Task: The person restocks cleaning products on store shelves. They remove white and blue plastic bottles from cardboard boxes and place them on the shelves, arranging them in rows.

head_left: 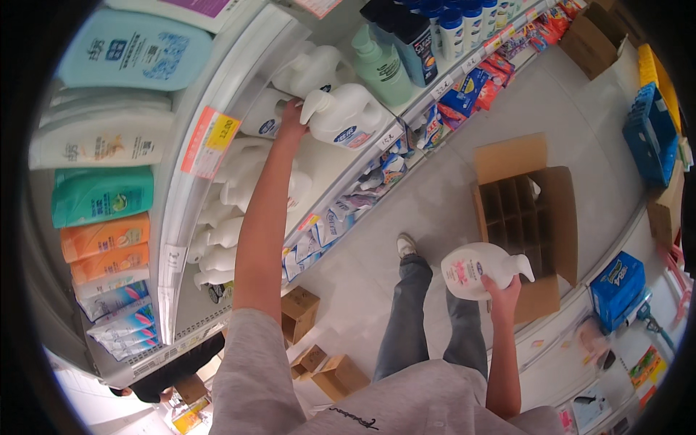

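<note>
My right hand [502, 291] is closed around the neck of a white pump bottle [471, 272] with a pink flower print, held tilted on its side in front of my legs. My left arm stretches up to the shelf, where my left hand [292, 118] is among white pump bottles, beside the nozzle of a large white pump bottle [351, 119] with a dark blue oval label. The fingers of that hand are mostly hidden, so its grip does not show. Another white pump bottle [262, 112] stands just left of the hand.
Below my left arm, more white pump bottles [235, 177] line the shelf [326, 170]. A green pump bottle [380, 69] stands farther right. An open divided cardboard box [562, 217] lies on the floor, with smaller boxes [299, 315] near my legs. Another person [170, 373] is at lower left.
</note>
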The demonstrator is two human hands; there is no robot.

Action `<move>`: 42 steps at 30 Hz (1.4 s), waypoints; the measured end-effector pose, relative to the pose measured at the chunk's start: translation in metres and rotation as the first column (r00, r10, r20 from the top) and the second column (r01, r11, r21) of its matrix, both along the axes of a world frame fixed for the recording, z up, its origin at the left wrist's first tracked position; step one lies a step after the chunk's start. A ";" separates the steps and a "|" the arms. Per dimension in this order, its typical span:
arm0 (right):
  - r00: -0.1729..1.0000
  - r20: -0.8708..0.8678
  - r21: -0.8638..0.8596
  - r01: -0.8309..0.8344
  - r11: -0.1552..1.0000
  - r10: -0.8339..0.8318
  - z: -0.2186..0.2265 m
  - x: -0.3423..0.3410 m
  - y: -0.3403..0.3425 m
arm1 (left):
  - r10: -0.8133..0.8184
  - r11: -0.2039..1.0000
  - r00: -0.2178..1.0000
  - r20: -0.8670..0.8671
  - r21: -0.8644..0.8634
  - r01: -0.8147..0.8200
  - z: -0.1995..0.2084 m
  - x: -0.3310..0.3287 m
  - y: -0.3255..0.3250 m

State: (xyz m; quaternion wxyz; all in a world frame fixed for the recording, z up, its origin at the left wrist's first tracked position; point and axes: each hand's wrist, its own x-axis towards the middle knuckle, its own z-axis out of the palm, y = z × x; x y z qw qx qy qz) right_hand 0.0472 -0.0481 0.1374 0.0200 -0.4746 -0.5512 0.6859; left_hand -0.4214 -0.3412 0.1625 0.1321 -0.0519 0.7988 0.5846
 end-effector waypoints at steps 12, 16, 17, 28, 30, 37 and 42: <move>1.000 0.021 0.032 0.017 0.999 -0.017 -0.017 0.005 0.000 | -0.093 0.995 0.994 -0.059 -0.044 0.090 -0.031 -0.029 0.019; 0.999 -0.001 0.015 0.032 0.999 -0.032 -0.014 0.002 0.000 | -0.121 0.982 0.990 -0.080 -0.156 0.107 -0.029 -0.033 0.016; 1.000 -0.001 0.006 0.027 1.000 -0.027 -0.014 0.002 0.000 | -0.129 0.976 0.988 -0.085 -0.188 0.111 -0.030 -0.033 0.014; 1.000 0.017 -0.009 -0.006 1.000 0.006 -0.013 0.002 0.002 | -0.537 0.331 0.770 -0.343 -0.926 -0.181 0.052 -0.025 -0.020; 0.999 0.030 -0.021 -0.012 1.000 0.013 -0.010 0.000 0.003 | -0.641 0.317 0.637 -0.427 -0.904 -0.287 0.069 -0.030 -0.030; 0.998 0.003 0.002 -0.057 0.998 0.057 -0.018 0.005 0.002 | -0.565 -0.047 0.825 -0.008 -0.998 -0.042 0.054 -0.067 -0.033; 0.998 -0.006 -0.006 -0.059 0.998 0.059 -0.010 0.000 0.000 | -0.762 0.076 0.630 -0.150 -0.987 -0.143 0.027 -0.094 -0.089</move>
